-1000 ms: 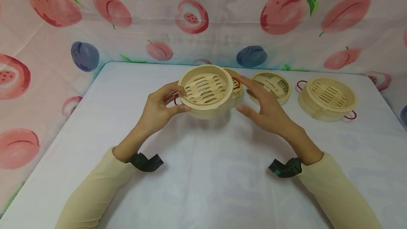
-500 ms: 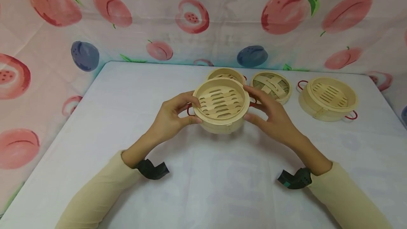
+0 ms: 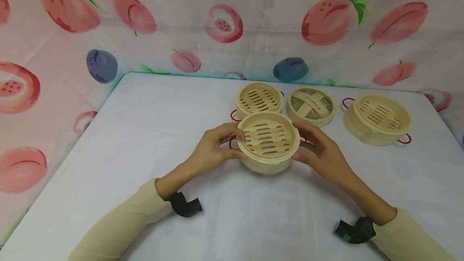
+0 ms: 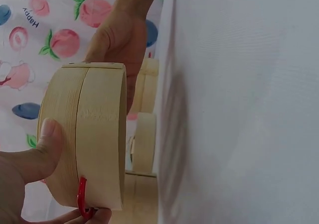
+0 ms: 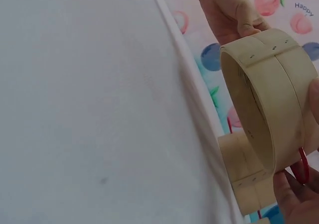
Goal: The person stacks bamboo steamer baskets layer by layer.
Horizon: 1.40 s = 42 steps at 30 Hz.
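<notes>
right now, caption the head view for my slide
Left hand and right hand hold a bamboo steamer basket above a table, with another basket, a woven lid and a third basket beyond.

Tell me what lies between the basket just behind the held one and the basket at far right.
The woven lid, as the head view shows.

I see the held steamer [image 3: 269, 144], pale straw-yellow and striped inside with slots, its handles [image 4: 81, 196] bright red. Behind it, a 2nd steamer [image 3: 259, 100] repeats those colours, as does a 3rd steamer [image 3: 378, 119] on the person's right of it; a lid [image 3: 311, 106] behind it shows pale bands crossing greyish-green weave. Beneath it, the tablecloth [image 3: 217, 220] is white; beyond it, a pink backdrop [image 3: 261, 31] carries red peaches, blue plums, green leaves.
</notes>
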Each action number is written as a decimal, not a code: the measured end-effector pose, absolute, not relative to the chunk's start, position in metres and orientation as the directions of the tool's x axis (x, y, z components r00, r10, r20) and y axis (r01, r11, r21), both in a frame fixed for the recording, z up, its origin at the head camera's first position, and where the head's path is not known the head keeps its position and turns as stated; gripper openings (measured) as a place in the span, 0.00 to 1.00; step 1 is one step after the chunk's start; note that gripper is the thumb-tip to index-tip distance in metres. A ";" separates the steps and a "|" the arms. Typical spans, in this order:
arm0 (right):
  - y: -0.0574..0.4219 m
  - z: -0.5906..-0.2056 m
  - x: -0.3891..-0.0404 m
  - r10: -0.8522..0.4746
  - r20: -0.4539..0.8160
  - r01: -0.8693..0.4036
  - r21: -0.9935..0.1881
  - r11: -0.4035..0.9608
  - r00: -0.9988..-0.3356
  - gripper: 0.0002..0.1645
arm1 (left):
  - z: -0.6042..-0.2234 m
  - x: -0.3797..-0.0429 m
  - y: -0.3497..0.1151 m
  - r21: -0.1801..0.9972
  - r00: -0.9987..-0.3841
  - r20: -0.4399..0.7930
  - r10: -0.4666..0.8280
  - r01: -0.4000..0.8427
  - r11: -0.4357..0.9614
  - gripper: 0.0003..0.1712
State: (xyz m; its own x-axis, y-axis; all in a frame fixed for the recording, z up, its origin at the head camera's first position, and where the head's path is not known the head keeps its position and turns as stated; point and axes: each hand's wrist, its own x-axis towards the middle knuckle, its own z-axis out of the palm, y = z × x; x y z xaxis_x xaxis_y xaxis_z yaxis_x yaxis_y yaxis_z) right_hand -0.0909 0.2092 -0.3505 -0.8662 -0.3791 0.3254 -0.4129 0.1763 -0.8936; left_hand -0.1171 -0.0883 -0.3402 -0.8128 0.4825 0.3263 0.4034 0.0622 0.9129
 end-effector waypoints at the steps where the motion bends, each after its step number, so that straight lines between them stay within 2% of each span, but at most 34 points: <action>1: 0.211 -0.352 -0.091 -0.379 0.324 -0.409 -0.897 0.170 -0.867 0.43 | -0.342 -0.117 -0.087 0.916 -0.814 0.317 0.487 0.395 0.063 0.20; 11: 0.217 -0.368 -0.095 -0.368 0.255 -0.326 -0.935 0.143 -0.894 0.43 | -0.356 -0.126 -0.084 0.931 -0.815 0.270 0.513 0.357 0.077 0.21; 17: 0.216 -0.374 -0.095 -0.364 0.253 -0.330 -0.930 0.166 -0.896 0.44 | -0.365 -0.130 -0.084 0.943 -0.807 0.250 0.535 0.329 0.055 0.22; 28: 0.218 -0.380 -0.094 -0.372 0.276 -0.349 -0.926 0.146 -0.886 0.45 | -0.373 -0.129 -0.083 0.933 -0.793 0.285 0.539 0.359 0.035 0.22; 35: 0.223 -0.382 -0.098 -0.384 0.279 -0.362 -0.917 0.165 -0.880 0.46 | -0.376 -0.129 -0.080 0.901 -0.775 0.330 0.538 0.429 0.064 0.23; 42: 0.225 -0.385 -0.099 -0.386 0.246 -0.334 -0.926 0.179 -0.889 0.46 | -0.373 -0.132 -0.084 0.889 -0.753 0.297 0.587 0.443 0.119 0.25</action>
State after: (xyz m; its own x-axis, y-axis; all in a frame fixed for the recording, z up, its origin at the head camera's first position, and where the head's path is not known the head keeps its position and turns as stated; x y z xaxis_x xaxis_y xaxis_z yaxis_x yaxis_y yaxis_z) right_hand -0.0994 0.2248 -0.3846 -0.8893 -0.3856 0.2460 -0.3335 0.1788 -0.9256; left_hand -0.1323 -0.0843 -0.3732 -0.7533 0.5866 0.2973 0.4430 0.1186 0.8886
